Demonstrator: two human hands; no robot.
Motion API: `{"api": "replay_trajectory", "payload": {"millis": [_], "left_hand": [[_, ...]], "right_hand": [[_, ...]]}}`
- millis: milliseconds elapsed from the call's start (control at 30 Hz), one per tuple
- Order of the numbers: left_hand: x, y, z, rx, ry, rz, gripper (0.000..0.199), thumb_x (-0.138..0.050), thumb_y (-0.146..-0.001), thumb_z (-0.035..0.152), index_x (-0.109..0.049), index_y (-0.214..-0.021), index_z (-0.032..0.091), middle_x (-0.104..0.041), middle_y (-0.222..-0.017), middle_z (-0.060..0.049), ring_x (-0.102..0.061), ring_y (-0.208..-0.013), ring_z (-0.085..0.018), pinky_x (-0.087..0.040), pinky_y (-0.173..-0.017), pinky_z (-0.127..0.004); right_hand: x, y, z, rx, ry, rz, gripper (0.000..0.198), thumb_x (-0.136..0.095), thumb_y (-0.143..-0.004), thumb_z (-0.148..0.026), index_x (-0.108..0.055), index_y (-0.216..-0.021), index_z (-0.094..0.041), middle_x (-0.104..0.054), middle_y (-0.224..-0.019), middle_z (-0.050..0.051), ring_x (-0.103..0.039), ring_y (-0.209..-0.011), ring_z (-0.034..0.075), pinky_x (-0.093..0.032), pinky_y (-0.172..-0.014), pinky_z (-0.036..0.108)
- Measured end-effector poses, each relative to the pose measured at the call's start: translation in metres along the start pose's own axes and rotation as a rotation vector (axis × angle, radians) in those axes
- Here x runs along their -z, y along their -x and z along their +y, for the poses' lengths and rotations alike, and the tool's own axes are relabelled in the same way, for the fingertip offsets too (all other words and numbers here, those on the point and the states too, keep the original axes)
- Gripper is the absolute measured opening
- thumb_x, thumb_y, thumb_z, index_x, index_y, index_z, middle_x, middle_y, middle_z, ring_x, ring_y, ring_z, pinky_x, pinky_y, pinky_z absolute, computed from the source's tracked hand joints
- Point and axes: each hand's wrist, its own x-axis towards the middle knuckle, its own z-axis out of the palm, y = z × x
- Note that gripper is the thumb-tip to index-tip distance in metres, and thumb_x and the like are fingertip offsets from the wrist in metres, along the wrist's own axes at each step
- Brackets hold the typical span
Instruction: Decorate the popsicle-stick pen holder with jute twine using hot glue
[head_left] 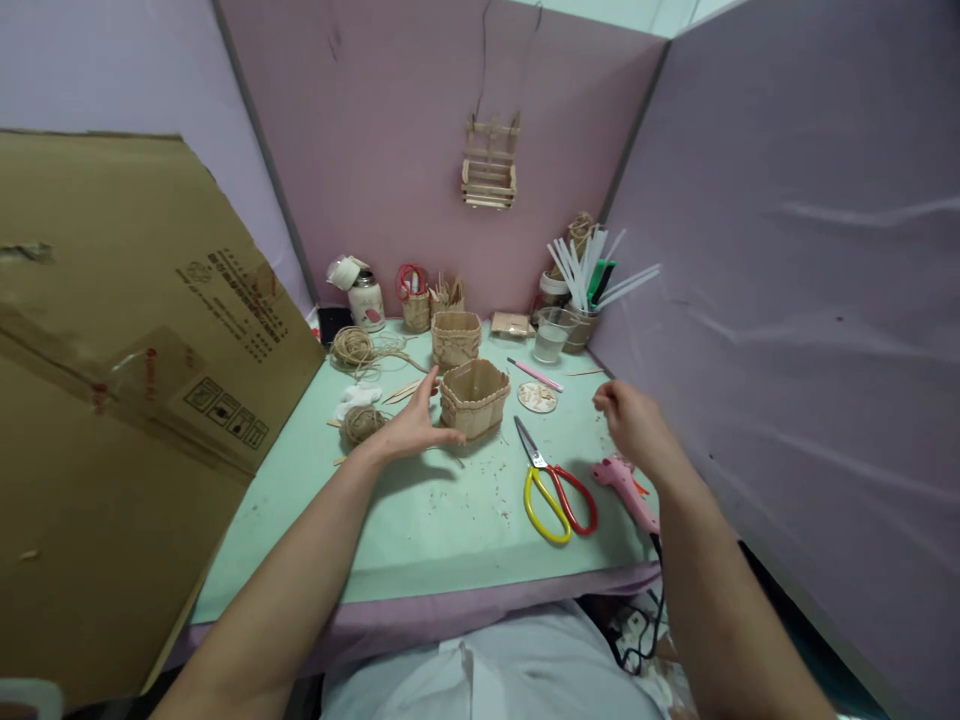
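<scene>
A small angular wooden basket (474, 408) with a braided rim stands in the middle of the table. My left hand (415, 422) is at its left side, thumb and fingers spread around nothing; whether the thumb touches the basket I cannot tell. My right hand (628, 418) is raised over the table's right side, fingers curled together, and anything inside them is hidden. Below it lies a pink hot glue gun (628, 492). Scissors (546, 480) with one yellow and one red handle lie between the hands. A second wooden basket (456, 340) stands just behind the first.
Twine balls (364, 424) and loose twine (352, 348) lie at the left. A round dish of chips (537, 397), a pink pen-like tool (535, 374) and a clear cup (552, 336) stand farther right. A large cardboard box (135, 400) borders the left; a wooden swing (490, 170) hangs behind.
</scene>
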Motion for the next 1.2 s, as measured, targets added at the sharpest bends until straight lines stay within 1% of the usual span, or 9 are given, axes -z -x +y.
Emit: {"api": "replay_trajectory", "payload": {"millis": [100,233,400,467,567,667,833,1000,1200], "left_hand": [[-0.007,0.001,-0.004,0.014,0.053,-0.044,0.132,-0.086,-0.055,0.043,-0.002,-0.155,0.024,-0.016,-0.16,-0.018,-0.022,-0.147,-0.035,-0.021,-0.119,-0.05],[-0.017,0.0,-0.002,0.013,0.032,-0.03,0.134,-0.087,-0.054,0.041,0.0,-0.154,0.022,-0.023,-0.158,-0.018,-0.027,-0.145,-0.034,-0.022,-0.119,-0.049],[-0.022,-0.003,-0.003,-0.004,0.027,0.006,0.127,-0.085,-0.058,0.034,-0.003,-0.154,0.021,-0.033,-0.154,-0.019,-0.035,-0.141,-0.032,-0.027,-0.117,-0.047],[-0.018,-0.002,-0.002,-0.007,0.008,-0.005,0.125,-0.084,-0.06,0.033,-0.002,-0.154,0.021,-0.032,-0.155,-0.019,-0.035,-0.142,-0.032,-0.027,-0.117,-0.047],[-0.004,0.004,0.005,0.027,-0.075,-0.045,0.129,-0.085,-0.058,0.039,-0.001,-0.155,0.022,-0.02,-0.16,-0.02,-0.025,-0.146,-0.034,-0.021,-0.119,-0.049],[0.014,0.013,0.019,0.131,-0.125,-0.112,0.122,-0.081,-0.062,0.046,-0.004,-0.155,0.026,-0.019,-0.16,-0.019,-0.027,-0.145,-0.035,-0.028,-0.116,-0.052],[0.023,0.02,0.043,0.098,-0.081,0.061,0.096,-0.072,-0.073,0.05,-0.021,-0.151,0.025,-0.039,-0.151,-0.017,-0.04,-0.139,-0.031,-0.039,-0.109,-0.05],[0.013,0.023,0.058,0.054,-0.109,0.209,0.078,-0.07,-0.075,0.048,-0.035,-0.142,0.028,-0.053,-0.139,-0.01,-0.05,-0.129,-0.027,-0.044,-0.102,-0.045],[-0.003,0.027,0.075,-0.056,-0.068,0.334,0.059,-0.067,-0.079,0.041,-0.044,-0.131,0.027,-0.061,-0.127,-0.008,-0.057,-0.118,-0.025,-0.045,-0.094,-0.04]], "right_hand": [[0.001,-0.038,0.02,-0.024,0.087,-0.088,0.024,-0.04,-0.088,-0.018,-0.064,-0.09,-0.016,-0.071,-0.084,0.01,-0.06,-0.069,0.018,-0.039,-0.06,0.025],[-0.019,-0.078,0.023,0.078,0.154,-0.211,0.029,-0.044,-0.087,-0.014,-0.068,-0.105,-0.014,-0.074,-0.099,0.011,-0.064,-0.081,0.018,-0.042,-0.065,0.024],[-0.058,-0.109,0.006,0.203,0.234,-0.337,0.02,-0.06,-0.081,-0.016,-0.075,-0.094,-0.019,-0.075,-0.099,0.008,-0.065,-0.089,0.019,-0.039,-0.069,0.023],[-0.07,-0.115,0.0,0.213,0.279,-0.377,0.019,-0.063,-0.078,-0.016,-0.077,-0.09,-0.018,-0.075,-0.096,0.009,-0.065,-0.087,0.02,-0.038,-0.067,0.024],[-0.08,-0.12,-0.005,0.21,0.337,-0.413,0.021,-0.063,-0.077,-0.017,-0.077,-0.093,-0.018,-0.075,-0.098,0.011,-0.064,-0.086,0.022,-0.037,-0.065,0.025],[-0.085,-0.121,-0.006,0.199,0.38,-0.441,0.023,-0.062,-0.078,-0.018,-0.077,-0.095,-0.017,-0.075,-0.099,0.013,-0.064,-0.085,0.023,-0.037,-0.065,0.026],[-0.089,-0.12,-0.006,0.195,0.412,-0.506,0.022,-0.063,-0.08,-0.021,-0.077,-0.095,-0.016,-0.075,-0.094,0.013,-0.065,-0.083,0.022,-0.037,-0.063,0.025],[-0.09,-0.119,-0.006,0.228,0.411,-0.52,0.025,-0.062,-0.082,-0.019,-0.075,-0.103,-0.016,-0.074,-0.101,0.012,-0.064,-0.088,0.02,-0.036,-0.064,0.024],[-0.092,-0.12,-0.002,0.271,0.418,-0.516,0.022,-0.059,-0.083,-0.018,-0.076,-0.096,-0.012,-0.075,-0.095,0.014,-0.064,-0.082,0.02,-0.035,-0.063,0.025]]}}
